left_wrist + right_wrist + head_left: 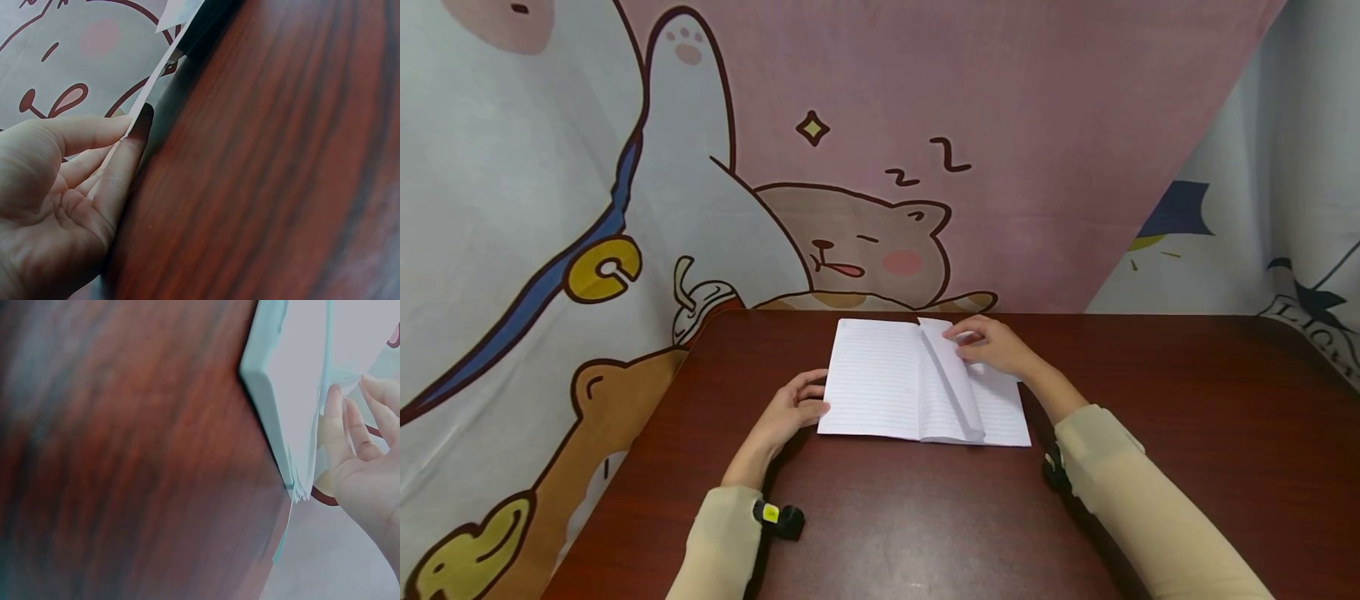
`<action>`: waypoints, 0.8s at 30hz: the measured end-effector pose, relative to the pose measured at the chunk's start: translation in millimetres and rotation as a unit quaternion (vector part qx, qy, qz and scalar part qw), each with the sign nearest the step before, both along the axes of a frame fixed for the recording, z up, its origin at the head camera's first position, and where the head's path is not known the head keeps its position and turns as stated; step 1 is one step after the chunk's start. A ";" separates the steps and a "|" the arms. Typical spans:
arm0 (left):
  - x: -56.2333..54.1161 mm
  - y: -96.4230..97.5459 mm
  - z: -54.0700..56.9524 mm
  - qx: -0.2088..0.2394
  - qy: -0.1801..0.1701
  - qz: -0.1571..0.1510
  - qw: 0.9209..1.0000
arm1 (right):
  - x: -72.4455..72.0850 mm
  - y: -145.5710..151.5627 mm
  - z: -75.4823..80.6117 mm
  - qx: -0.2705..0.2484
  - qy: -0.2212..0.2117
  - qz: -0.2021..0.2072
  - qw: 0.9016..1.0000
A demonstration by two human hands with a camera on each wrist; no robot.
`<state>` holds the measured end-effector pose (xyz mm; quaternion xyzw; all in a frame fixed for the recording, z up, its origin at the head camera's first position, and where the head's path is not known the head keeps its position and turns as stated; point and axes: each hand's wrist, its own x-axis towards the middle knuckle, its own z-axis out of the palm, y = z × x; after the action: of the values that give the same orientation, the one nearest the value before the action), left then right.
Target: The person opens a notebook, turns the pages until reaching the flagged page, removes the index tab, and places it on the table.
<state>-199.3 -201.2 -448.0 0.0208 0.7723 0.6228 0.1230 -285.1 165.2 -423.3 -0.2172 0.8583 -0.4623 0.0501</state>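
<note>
An open notebook [872,379] with lined white pages lies on the table. My left hand [786,417] is at its left edge; in the left wrist view the thumb and fingers pinch that edge, which is tilted up off the wood. On the other side, my right hand [992,346] pinches the upper corner of a page [958,379] that is lifted and curling over toward the middle. The right wrist view shows the thumb and fingertips of the right hand [369,469] at the page's edge, above the stack of remaining sheets [297,394].
The dark red-brown wooden table [880,517] extends in front and to the right of the notebook. Behind it hangs a cloth [1037,150] with cartoon animals. Small black devices sit at both wrists, one [782,520] by the left sleeve.
</note>
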 end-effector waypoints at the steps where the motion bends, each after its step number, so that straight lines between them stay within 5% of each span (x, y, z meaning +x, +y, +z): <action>1: 0.1 -0.1 0.3 0.000 0.002 -0.001 1.000 | 0.1 -0.2 0.1 -0.001 -0.001 0.000 1.000; 9: 0.5 -3.1 -2.6 0.014 0.035 -0.015 0.999 | 0.7 -3.2 -0.7 -0.009 -0.008 -0.007 1.000; 16: -0.4 -1.2 -0.5 0.007 0.003 -0.004 1.000 | 1.2 -5.9 0.2 -0.013 -0.013 -0.010 1.000; 24: -0.6 -1.7 -0.7 0.003 0.005 -0.005 1.000 | 1.2 -7.5 -1.2 -0.013 -0.020 -0.008 1.000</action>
<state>-199.9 -202.9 -448.7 0.0281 0.7710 0.6245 0.1216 -284.0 157.7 -424.5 -0.2018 0.8526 -0.4781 0.0612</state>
